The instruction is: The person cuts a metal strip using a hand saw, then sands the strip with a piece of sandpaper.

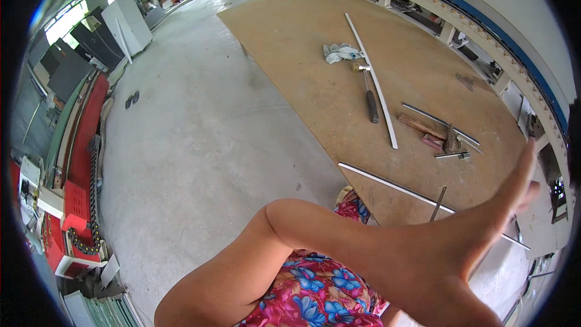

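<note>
My left arm crosses from the lower left, and my left hand (460, 254) is large and close at the lower right. Its fingers are stretched apart with nothing visible between them; part of the hand runs out at the lower edge. Behind it, a long metal strip (393, 186) lies across the board's near edge, with a thin dark flat bar (439, 203) beside it. Farther off are a hammer (372, 106) with a black grip, a long white strip (376, 85) and a crumpled pale bag (340, 52). My right hand does not show.
A broad brown board (290, 42) covers the floor beside a large machine (484, 18). On it lie a wooden-handled hammer (423, 125) and a dark metal bar (440, 122). Red machinery (75, 200) with a cable chain stands left. Dark slippers (132, 99) lie on grey floor.
</note>
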The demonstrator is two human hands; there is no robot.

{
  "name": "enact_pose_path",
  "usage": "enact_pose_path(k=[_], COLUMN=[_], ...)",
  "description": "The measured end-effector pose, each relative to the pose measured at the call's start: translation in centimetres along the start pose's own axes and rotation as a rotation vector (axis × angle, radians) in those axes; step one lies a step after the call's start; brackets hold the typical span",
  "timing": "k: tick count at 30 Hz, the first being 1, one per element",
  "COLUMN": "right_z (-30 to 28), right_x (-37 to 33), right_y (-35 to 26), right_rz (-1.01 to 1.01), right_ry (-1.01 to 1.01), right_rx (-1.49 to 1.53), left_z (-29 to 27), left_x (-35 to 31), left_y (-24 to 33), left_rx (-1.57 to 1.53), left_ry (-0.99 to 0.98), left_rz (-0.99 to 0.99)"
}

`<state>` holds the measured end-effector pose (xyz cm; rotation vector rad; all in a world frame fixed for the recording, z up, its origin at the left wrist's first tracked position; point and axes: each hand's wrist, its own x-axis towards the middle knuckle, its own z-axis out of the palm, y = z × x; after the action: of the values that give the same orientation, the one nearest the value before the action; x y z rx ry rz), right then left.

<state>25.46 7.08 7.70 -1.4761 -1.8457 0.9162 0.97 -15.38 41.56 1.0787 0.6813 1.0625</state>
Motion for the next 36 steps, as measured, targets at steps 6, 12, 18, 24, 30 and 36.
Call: enact_pose_path(k=[6, 12, 18, 24, 30, 36], right_z=[15.4, 7.8, 7.1, 6.4, 6.5, 6.7], right_x=[-12.4, -14.4, -16.0, -16.7, -16.4, -16.8], right_y=[-11.7, -0.1, -0.2, 0.3, 0.3, 1.4], right_rz=[-0.011, 0.000, -0.034, 0.090, 0.109, 0.141], right_ry=[0.014, 0.084, 0.110, 0.106, 0.085, 0.102], right_rx=[0.000, -0.020, -0.031, 0.032, 0.049, 0.069], left_z=[-4.4, -2.0, -0.5, 0.2, 0.5, -11.6], left_x=[-1.1, -0.8, -5.1, -5.8, -7.8, -3.3], left_y=[-5.9, -6.7, -5.5, -3.3, -0.9, -7.2], left_rx=[0.100, 0.345, 0.346, 0.350, 0.395, 0.239], left_ry=[-0.111, 0.105, 0.495, 0.846, 1.208, 0.180], left_rz=[0.327, 0.477, 0.475, 0.434, 0.383, 0.482])
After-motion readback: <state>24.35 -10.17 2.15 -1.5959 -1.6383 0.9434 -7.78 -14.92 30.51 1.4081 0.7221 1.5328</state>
